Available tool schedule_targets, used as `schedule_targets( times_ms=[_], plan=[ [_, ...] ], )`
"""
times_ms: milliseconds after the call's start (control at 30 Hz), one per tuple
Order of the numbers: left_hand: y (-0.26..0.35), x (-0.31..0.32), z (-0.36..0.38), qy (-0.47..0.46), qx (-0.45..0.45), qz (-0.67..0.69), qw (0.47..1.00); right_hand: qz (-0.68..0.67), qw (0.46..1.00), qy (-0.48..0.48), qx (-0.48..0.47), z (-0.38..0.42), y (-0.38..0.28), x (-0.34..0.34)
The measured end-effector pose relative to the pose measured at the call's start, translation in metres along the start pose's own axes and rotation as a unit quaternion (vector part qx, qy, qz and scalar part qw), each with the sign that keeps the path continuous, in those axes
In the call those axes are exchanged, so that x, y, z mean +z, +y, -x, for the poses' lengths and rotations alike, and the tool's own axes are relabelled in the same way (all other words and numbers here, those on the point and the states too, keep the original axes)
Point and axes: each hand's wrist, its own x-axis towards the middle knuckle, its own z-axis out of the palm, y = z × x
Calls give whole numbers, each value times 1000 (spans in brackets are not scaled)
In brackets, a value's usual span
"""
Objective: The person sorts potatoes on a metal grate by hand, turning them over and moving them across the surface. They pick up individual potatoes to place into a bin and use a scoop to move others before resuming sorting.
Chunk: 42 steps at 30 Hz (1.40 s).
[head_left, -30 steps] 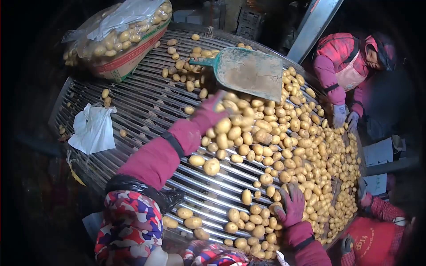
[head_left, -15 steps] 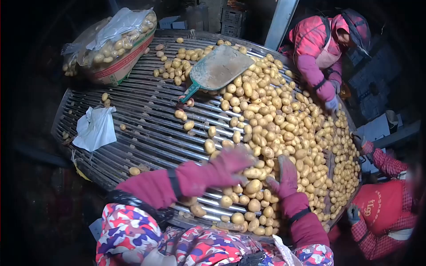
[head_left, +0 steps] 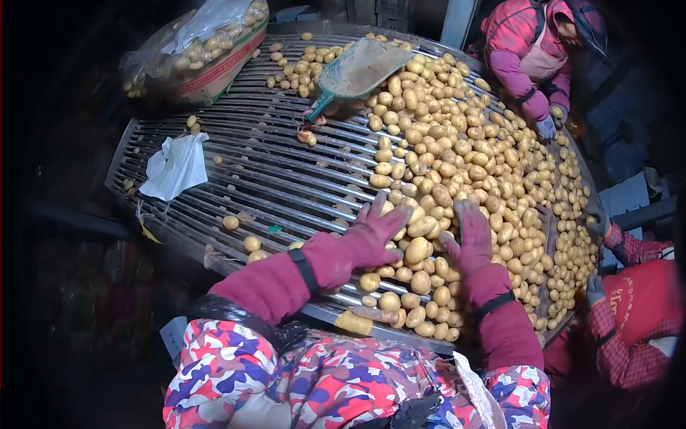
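Both of my hands wear dark pink gloves and rest on a slatted metal table [head_left: 279,187] heaped with potatoes [head_left: 457,161]. My left hand [head_left: 373,232] lies at the left edge of the pile, palm down with its fingers spread, touching potatoes. To its right, my right hand [head_left: 471,236] is flat against the pile with its fingers stretched out and its thumb apart. Several potatoes lie between the two hands. Neither hand is closed around a potato. A metal scoop with a green handle [head_left: 361,68] lies on the far side of the pile.
At the back left stands a filled potato bag [head_left: 214,68]. A white cloth [head_left: 175,166] lies on the slats at left. One person [head_left: 529,61] works at the upper right, a potato in one hand; another, in a red apron [head_left: 639,300], is at the right edge.
My left hand has moved left off the near potatoes and its fingers are spread. Potatoes near it have shifted right. The camera view has shifted. The person at upper right now holds a potato.
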Motion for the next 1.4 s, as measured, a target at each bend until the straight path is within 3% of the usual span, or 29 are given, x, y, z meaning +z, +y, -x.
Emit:
schedule_targets(
  times_ms=[133,200,267,300,367,467,500,567,667,733,800,867,933,967,1000,1100,1167,1233,1300,1400],
  plan=[
    [-28,-21,50,-9,102,78,992,28,999,-20,-5,0,1,-1],
    [-58,-37,87,74,45,6,996,17,1000,-8,-17,-1,5,3],
    [-79,-66,125,53,-72,-95,991,-23,999,-21,10,-3,6,3],
    [-92,-66,142,54,-78,-97,991,-86,995,-10,43,-7,4,4],
    [-107,-58,165,4,-198,-127,972,-116,993,12,16,-12,-34,-20],
    [-82,-54,157,-31,-231,-101,967,-112,986,-2,-123,-22,-87,-33],
    [-76,-38,152,21,-200,-93,975,-51,986,-42,-155,-23,-100,-28],
    [-55,-15,129,-49,-178,-92,978,14,979,-76,-186,-24,-107,-30],
    [-14,-5,107,-47,-123,-36,991,28,982,-96,-160,-8,-100,-41],
    [3,3,100,-49,-97,-7,994,147,975,-76,-150,13,-82,-36],
    [20,-26,89,-92,-134,8,987,107,987,-65,-101,32,-63,-47],
    [14,-36,79,-139,-172,20,975,52,997,20,44,53,-38,-56],
    [4,-40,64,92,-26,-15,995,75,995,14,67,76,-34,-58],
    [5,-40,52,28,-84,-5,996,99,991,8,88,84,-31,-59],
    [-9,-19,38,89,-45,-38,994,122,989,22,79,87,-35,-56],
    [2,-9,-4,49,-56,-36,997,166,975,-42,142,83,-43,-47],
    [14,-16,-22,-39,-105,-8,994,204,963,-76,158,81,-37,-39],
    [14,-19,-29,-47,-103,5,994,207,959,-93,170,72,-37,-42],
    [15,-24,-27,-57,-116,17,991,162,949,-156,220,60,-39,-48],
    [12,-22,-26,-52,-127,1,990,84,961,-134,226,64,-35,-57]
  ],
)
